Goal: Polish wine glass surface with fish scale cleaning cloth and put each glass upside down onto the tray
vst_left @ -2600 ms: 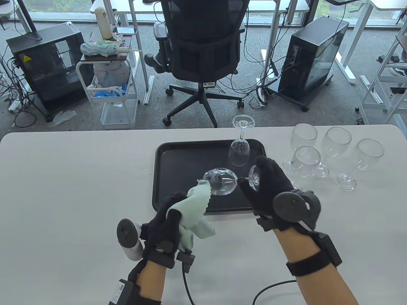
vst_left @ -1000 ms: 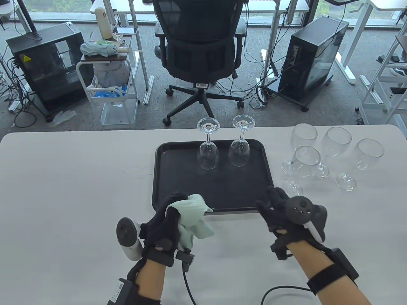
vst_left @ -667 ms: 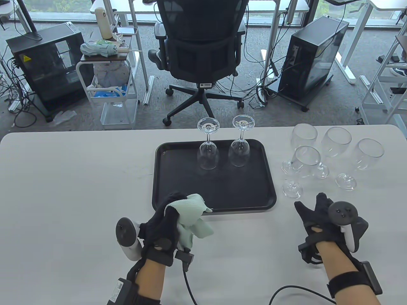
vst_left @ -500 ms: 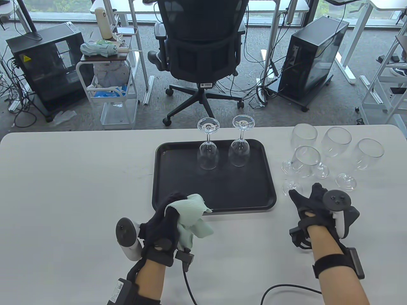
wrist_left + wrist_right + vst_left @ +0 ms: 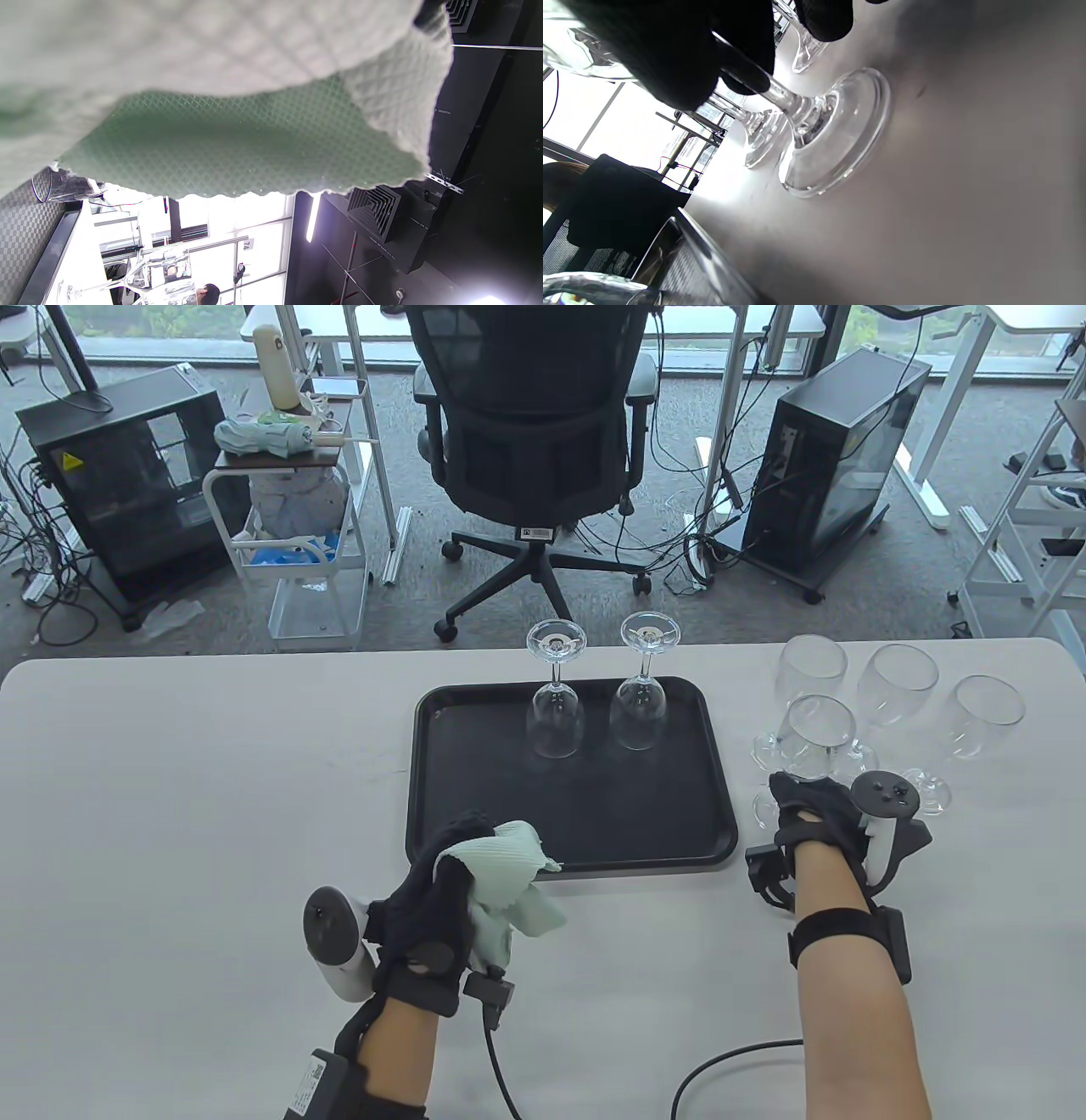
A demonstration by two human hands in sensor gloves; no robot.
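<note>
My left hand (image 5: 458,853) holds the pale green fish scale cloth (image 5: 509,869) bunched in its fingers, just in front of the black tray (image 5: 577,823); the cloth (image 5: 254,140) fills most of the left wrist view. Two wine glasses (image 5: 556,717) (image 5: 640,708) stand upside down at the tray's far edge. My right hand (image 5: 806,797) has reached the nearest upright wine glass (image 5: 819,734), right of the tray. Its fingers (image 5: 742,63) pinch the stem, and the glass base (image 5: 835,131) rests on the table.
Three more upright wine glasses (image 5: 813,666) (image 5: 898,683) (image 5: 984,712) stand close behind and right of the held one. The near half of the tray is bare. An office chair (image 5: 530,432) and computer cases stand beyond the table's far edge.
My right hand set the second glass upside down on the tray, drew back, swung right and reached forward to grip the nearest upright glass's stem. The left hand with the cloth barely moved.
</note>
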